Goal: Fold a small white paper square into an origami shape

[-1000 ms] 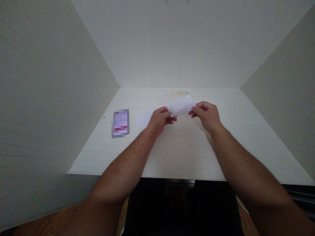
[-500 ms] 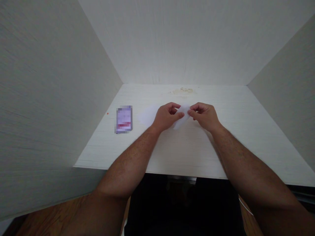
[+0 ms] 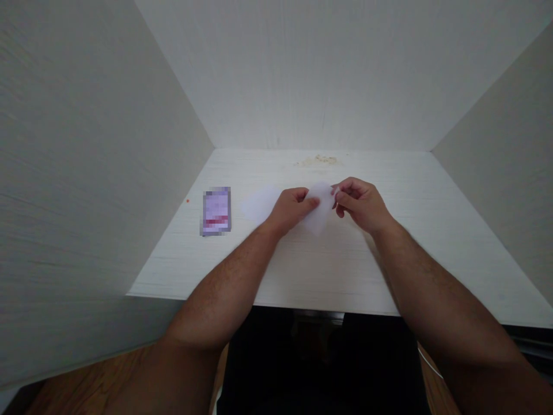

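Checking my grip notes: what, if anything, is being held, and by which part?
A white piece of paper: the left hand pinches it by its left side; the right hand is at its right edge, its grip unclear.

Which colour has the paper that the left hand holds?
The paper in the left hand is white, slightly lavender; the head view shows it best.

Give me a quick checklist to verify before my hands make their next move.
1. Left hand gripping the held paper: ok.
2. Right hand pinching that paper's right edge: cannot tell; it is at the edge, but contact is unclear.
3. White sheet on the tabletop: ok, left of the left hand.
4. Purple item apart from both hands: ok.
5. Tabletop unmarked: not ok, brownish marks near the back wall.
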`<state>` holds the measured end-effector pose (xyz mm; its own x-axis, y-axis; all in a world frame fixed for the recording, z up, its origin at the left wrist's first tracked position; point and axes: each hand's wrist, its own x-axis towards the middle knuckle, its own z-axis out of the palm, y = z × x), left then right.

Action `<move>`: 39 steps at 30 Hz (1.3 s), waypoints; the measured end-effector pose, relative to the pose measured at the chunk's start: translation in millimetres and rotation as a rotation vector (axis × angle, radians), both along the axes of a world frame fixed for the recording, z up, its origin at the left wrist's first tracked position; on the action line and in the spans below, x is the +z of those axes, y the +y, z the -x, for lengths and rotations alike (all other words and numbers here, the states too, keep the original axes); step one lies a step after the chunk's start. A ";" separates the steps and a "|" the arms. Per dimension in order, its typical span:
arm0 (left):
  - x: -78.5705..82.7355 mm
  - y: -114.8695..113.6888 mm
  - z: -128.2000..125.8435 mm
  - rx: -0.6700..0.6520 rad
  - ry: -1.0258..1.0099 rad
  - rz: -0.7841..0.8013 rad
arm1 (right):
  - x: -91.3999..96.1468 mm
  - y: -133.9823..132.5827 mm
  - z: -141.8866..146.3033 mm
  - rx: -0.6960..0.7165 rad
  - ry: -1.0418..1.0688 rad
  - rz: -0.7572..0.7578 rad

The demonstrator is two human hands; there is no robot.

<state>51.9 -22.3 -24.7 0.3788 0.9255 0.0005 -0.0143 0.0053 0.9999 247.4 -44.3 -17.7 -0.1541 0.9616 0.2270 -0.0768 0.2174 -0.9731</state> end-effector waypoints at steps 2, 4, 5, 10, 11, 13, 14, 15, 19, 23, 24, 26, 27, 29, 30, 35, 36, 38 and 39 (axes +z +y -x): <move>2.7 -1.2 2.2 -0.043 -0.062 0.098 | 2.4 -1.7 -2.5 0.124 -0.036 0.030; 5.6 -1.5 3.4 -0.085 -0.085 0.158 | 3.8 -2.7 -3.7 0.116 -0.097 0.029; 6.6 -1.1 3.5 -0.078 -0.086 0.164 | 3.9 -2.7 -3.7 0.064 -0.126 0.014; 4.7 6.0 0.9 0.085 -0.287 0.229 | 0.3 0.9 -0.5 -0.259 -0.147 -0.116; 3.4 7.3 0.4 0.092 -0.312 0.249 | -0.7 1.7 0.1 -0.280 -0.133 -0.119; 0.6 9.3 -0.2 0.121 -0.313 0.245 | -2.4 3.1 0.5 -0.274 -0.091 -0.080; -0.7 10.0 -0.3 0.153 -0.295 0.217 | -3.1 3.6 0.3 -0.257 -0.063 -0.042; -2.1 10.5 -0.3 0.184 -0.267 0.180 | -3.7 4.1 0.0 -0.238 -0.032 0.000; -5.8 11.6 0.5 0.235 -0.128 0.045 | -5.2 5.6 -0.7 -0.224 0.022 0.135; -7.6 11.3 1.2 0.151 -0.096 0.008 | -6.8 6.7 -0.2 -0.256 -0.058 0.158; -7.8 11.2 1.4 0.127 -0.098 0.007 | -7.3 7.0 -0.4 -0.258 -0.067 0.154; -7.7 11.0 2.0 0.101 -0.108 0.003 | -8.6 7.7 -1.3 -0.240 -0.061 0.147; -7.3 11.0 2.3 0.100 -0.115 0.000 | -9.2 8.0 -1.8 -0.226 -0.048 0.147; -5.8 11.1 2.8 0.128 -0.134 -0.001 | -9.7 8.3 -2.5 -0.196 -0.003 0.157; -4.8 11.3 2.9 0.149 -0.144 -0.001 | -9.5 8.1 -2.5 -0.184 0.020 0.167; -0.1 11.9 3.2 0.168 -0.228 0.004 | -3.4 4.7 -0.8 -0.131 0.101 0.245; 0.7 11.9 3.4 0.170 -0.256 0.015 | -2.0 3.7 -0.6 -0.115 0.121 0.257; 2.2 11.6 4.1 0.182 -0.313 0.050 | -0.2 2.0 -0.7 -0.065 0.176 0.268; 2.9 11.5 4.5 0.183 -0.338 0.064 | 0.2 1.3 -0.8 -0.035 0.205 0.267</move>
